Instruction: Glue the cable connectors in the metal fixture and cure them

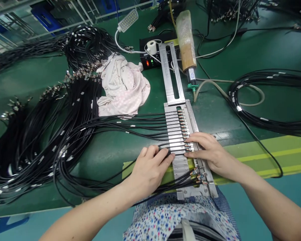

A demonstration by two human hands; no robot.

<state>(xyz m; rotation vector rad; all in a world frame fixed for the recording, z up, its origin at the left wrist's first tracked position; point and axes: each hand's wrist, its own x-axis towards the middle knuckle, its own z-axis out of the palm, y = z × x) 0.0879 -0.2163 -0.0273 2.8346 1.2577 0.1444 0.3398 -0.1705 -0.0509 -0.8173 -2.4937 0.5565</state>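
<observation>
A big heap of black cables (40,140) fills the left of the frame, with a crumpled pale cloth (122,87) just above centre. A row of cable ends (145,125) runs rightward from the heap into the slots of a metal jig (180,165) at lower centre. The left hand (150,167) lies flat and open, fingers together, pressing the lowest cables down at the jig's left edge and gripping nothing. The right hand (210,150) is also spread open, fingertips resting on the metal connectors (182,122) along the jig's right side. The work looks like seating cable ends in the slots, which calls for each connector lined up square. A wrapped tube (186,40) stands above, and a cable coil (273,97) lies at far right
</observation>
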